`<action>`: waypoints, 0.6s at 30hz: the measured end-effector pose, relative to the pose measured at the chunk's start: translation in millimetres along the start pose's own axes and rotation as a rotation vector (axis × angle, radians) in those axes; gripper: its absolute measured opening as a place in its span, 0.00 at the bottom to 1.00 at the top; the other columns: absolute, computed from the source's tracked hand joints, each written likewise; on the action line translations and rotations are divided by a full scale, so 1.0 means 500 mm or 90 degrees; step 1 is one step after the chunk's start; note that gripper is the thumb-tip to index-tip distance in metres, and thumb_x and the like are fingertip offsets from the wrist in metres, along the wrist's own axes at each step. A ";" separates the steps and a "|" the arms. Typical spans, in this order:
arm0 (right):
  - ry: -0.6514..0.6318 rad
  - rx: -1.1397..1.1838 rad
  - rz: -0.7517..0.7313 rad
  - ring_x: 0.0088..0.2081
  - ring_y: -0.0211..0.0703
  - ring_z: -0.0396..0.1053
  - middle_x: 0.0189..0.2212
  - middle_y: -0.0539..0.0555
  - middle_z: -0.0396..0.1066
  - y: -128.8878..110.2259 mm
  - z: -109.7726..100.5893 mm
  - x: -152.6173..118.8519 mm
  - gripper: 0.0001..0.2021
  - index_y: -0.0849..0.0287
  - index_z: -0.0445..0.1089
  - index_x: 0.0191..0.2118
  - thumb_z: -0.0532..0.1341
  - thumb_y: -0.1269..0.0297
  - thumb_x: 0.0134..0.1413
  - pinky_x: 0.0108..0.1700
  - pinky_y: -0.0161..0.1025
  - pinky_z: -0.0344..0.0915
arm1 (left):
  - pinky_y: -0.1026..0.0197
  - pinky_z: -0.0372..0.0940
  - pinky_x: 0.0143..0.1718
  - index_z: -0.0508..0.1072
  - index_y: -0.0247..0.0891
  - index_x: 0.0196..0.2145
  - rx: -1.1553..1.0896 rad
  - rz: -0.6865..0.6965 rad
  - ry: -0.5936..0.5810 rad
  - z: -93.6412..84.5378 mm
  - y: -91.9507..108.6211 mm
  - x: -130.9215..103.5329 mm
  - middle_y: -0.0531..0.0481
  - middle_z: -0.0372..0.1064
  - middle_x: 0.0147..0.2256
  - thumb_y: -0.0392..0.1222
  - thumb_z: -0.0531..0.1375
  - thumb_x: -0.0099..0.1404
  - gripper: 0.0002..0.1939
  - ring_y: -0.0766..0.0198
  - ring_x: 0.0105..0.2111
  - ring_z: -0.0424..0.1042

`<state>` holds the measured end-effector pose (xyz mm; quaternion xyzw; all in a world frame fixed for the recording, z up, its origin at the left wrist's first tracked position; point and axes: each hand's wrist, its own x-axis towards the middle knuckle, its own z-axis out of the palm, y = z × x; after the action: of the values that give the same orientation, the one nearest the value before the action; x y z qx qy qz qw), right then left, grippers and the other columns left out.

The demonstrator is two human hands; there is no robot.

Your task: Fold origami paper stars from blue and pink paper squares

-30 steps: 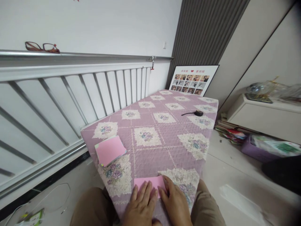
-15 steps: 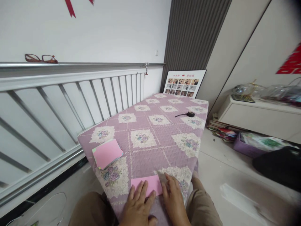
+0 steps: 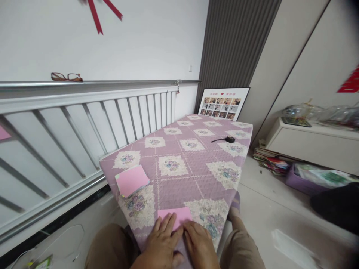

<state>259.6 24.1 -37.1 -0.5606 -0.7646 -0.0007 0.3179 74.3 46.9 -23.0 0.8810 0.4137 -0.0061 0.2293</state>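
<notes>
A pink sheet of paper [image 3: 181, 215] lies flat on the flowered purple tablecloth [image 3: 174, 190] at the near edge. My left hand [image 3: 164, 241] rests on its left part, palm down with the fingers spread. At the sheet's lower right corner is my right hand [image 3: 198, 241], its fingers bent and held together; whether they pinch the paper's edge is too small to tell. Farther left on the cloth lies a stack of paper [image 3: 132, 180] with a pink sheet on top.
A black tape measure [image 3: 230, 139] with a strap lies toward the far right of the table. A white radiator [image 3: 112, 119] runs along the left side, with glasses [image 3: 66, 77] on the pipe above. A photo board [image 3: 223, 102] leans behind the table.
My right hand has moved down and left to the sheet's lower right corner, and its fingers have drawn together. My left hand stays on the paper. The view has shifted slightly.
</notes>
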 end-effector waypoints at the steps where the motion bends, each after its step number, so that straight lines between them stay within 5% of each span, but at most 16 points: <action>1: -0.012 -0.013 0.000 0.41 0.43 0.71 0.39 0.51 0.73 -0.002 -0.001 0.001 0.12 0.52 0.68 0.45 0.53 0.70 0.58 0.43 0.40 0.62 | 0.37 0.31 0.62 0.41 0.54 0.65 0.008 0.006 0.005 -0.002 -0.005 -0.004 0.48 0.22 0.67 0.51 0.59 0.60 0.42 0.49 0.66 0.28; 10: -0.124 -0.077 0.097 0.42 0.47 0.69 0.40 0.53 0.73 -0.036 -0.018 0.029 0.08 0.50 0.72 0.40 0.56 0.64 0.58 0.42 0.42 0.59 | 0.39 0.43 0.61 0.53 0.53 0.62 0.081 -0.013 0.087 -0.016 -0.050 -0.072 0.48 0.39 0.66 0.42 0.62 0.55 0.40 0.48 0.64 0.43; 18: -0.136 -0.159 0.170 0.40 0.55 0.67 0.36 0.59 0.72 -0.063 -0.013 0.077 0.16 0.57 0.71 0.39 0.62 0.50 0.51 0.39 0.46 0.56 | 0.45 0.56 0.55 0.61 0.52 0.58 0.170 -0.025 0.258 0.038 -0.083 -0.099 0.51 0.53 0.62 0.35 0.55 0.60 0.29 0.51 0.60 0.54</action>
<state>229.2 43.1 -2.0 -0.6888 -0.7070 0.0057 0.1602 14.9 26.2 -46.6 0.8784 0.4641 0.1118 0.0231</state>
